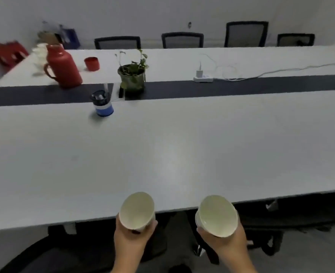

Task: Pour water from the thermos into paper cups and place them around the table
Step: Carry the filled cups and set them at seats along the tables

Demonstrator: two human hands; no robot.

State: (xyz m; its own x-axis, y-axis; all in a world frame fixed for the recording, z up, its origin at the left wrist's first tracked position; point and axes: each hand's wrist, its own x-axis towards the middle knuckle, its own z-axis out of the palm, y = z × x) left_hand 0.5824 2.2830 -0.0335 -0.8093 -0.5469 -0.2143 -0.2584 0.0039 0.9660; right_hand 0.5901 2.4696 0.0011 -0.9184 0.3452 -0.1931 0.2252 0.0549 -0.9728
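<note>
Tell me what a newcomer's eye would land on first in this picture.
First, the two paper cups at the bottom edge: the left hand grips the left cup and the right hand grips the right cup, both at the near rim of the long white table. Next, the red thermos stands far left by the table's dark centre strip, its red lid lying apart to its right, and a potted plant on the strip.

I hold one cup [137,210] in my left hand [132,236] and another cup [216,215] in my right hand [224,240], at the table's [182,144] near edge. The thermos [62,66] stands on it at eleven o'clock, the potted plant [132,74] near twelve.
</note>
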